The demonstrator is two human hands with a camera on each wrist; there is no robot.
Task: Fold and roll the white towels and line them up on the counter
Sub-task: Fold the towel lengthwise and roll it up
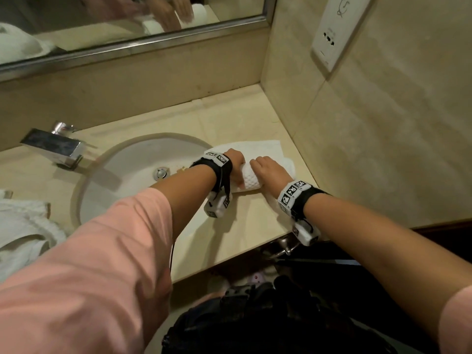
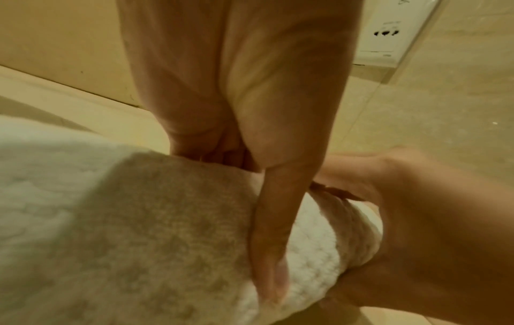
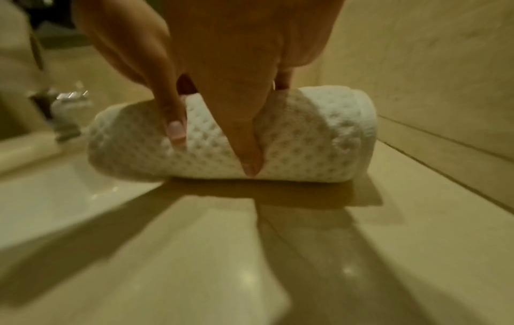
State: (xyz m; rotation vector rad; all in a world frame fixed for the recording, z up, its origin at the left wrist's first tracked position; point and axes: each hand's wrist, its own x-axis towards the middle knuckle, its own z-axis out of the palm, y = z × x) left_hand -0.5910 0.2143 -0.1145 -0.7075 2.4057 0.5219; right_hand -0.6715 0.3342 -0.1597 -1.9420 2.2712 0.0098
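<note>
Covering the room first: beige stone counter (image 1: 245,226) in a bathroom corner, tiled wall on the right with a white socket plate (image 1: 337,34), mirror (image 1: 115,24) along the back wall, round white sink (image 1: 132,169) set in the counter with a chrome faucet (image 1: 55,146) behind it. White towel (image 1: 251,183) sits on the counter just right of the sink, close to the right wall, partly rolled; the flat unrolled end (image 1: 255,149) lies on the counter beyond the roll toward the back wall. Left hand (image 1: 233,166) and right hand (image 1: 268,169) both sit on top of the roll side by side, fingers curled over it and thumbs down its near face, so both grip the towel. More white towels (image 1: 23,226) heaped at the left edge, cut off by the frame. Pink sleeve (image 1: 89,264) on the left arm, marker bands on both wrists.

Left wrist view shows the thumb (image 2: 269,252) pressed into the waffle texture and the right hand's palm (image 2: 417,220) against the roll's end side, which the head view does not give. Right wrist view shows the whole roll (image 3: 319,136) resting on the counter, with its shadow beneath it, thumb (image 3: 250,158) reaching almost to the counter, and a finger of the left hand (image 3: 175,129) with a pale nail on the roll.

Fingertips behind the roll are hidden in all views. Both wrist views are blurred. Dark items under the counter edge are too dim to identify; mirror reflection is smeared
</note>
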